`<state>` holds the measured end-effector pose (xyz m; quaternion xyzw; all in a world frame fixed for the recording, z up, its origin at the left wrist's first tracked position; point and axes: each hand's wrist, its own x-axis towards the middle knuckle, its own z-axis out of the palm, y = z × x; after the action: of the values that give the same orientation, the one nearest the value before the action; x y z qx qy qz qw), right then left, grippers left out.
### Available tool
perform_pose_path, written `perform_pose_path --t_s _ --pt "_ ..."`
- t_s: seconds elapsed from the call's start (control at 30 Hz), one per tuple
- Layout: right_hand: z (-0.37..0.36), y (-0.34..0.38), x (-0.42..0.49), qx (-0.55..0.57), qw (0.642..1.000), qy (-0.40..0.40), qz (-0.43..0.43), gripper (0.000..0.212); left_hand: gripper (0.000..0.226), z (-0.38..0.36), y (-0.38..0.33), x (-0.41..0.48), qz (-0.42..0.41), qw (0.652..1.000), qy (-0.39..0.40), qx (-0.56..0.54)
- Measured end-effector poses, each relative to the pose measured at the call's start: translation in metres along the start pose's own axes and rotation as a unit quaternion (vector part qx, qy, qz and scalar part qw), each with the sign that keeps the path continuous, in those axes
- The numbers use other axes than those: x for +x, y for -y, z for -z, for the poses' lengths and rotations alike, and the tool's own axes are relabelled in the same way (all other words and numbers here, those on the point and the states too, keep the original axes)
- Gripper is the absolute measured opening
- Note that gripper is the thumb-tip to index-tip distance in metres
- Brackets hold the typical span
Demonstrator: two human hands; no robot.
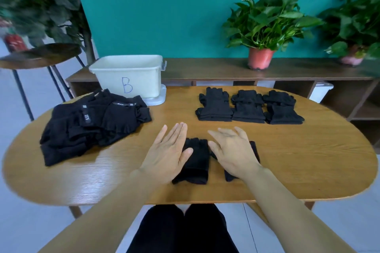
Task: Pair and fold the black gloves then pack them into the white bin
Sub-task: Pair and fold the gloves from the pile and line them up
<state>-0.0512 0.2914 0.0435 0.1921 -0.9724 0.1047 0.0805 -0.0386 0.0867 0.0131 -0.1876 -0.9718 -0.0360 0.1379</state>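
At the table [287, 160] front edge, left hand [166, 154] and right hand [232, 150], grips wide, overlap gloves [197, 158].

Bin [131, 76] sat far left-centre on table [308, 160], glove pile [90, 127] in front of it toward left edge. Three glove stacks [248, 107] in a row, far right-centre. Near centre: near-left glove [197, 162] beside near-right glove [254, 150], left hand [166, 154] and right hand [232, 150] over them. Shelf unit [205, 70] behind table held potted plants [265, 22].
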Motion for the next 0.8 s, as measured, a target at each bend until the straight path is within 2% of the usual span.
perform_pose_path --t_s 0.2,0.4,0.7,0.8 --pt "-0.015 0.056 0.033 -0.002 0.998 -0.027 0.048 0.043 0.082 0.015 0.060 -0.043 0.052 0.999 -0.006 0.008" --pt "-0.027 0.101 0.067 -0.010 0.995 -0.030 0.093 0.041 0.067 0.018 0.122 -0.066 0.084 0.995 -0.012 0.042" --pt "-0.047 0.134 0.160 -0.027 0.993 -0.024 0.115 0.034 0.046 0.027 0.204 -0.006 0.097 0.988 -0.084 0.083" --pt "-0.062 0.144 0.199 -0.029 0.992 -0.030 0.117 0.030 0.044 0.021 0.231 0.022 0.110 0.987 -0.084 0.079"
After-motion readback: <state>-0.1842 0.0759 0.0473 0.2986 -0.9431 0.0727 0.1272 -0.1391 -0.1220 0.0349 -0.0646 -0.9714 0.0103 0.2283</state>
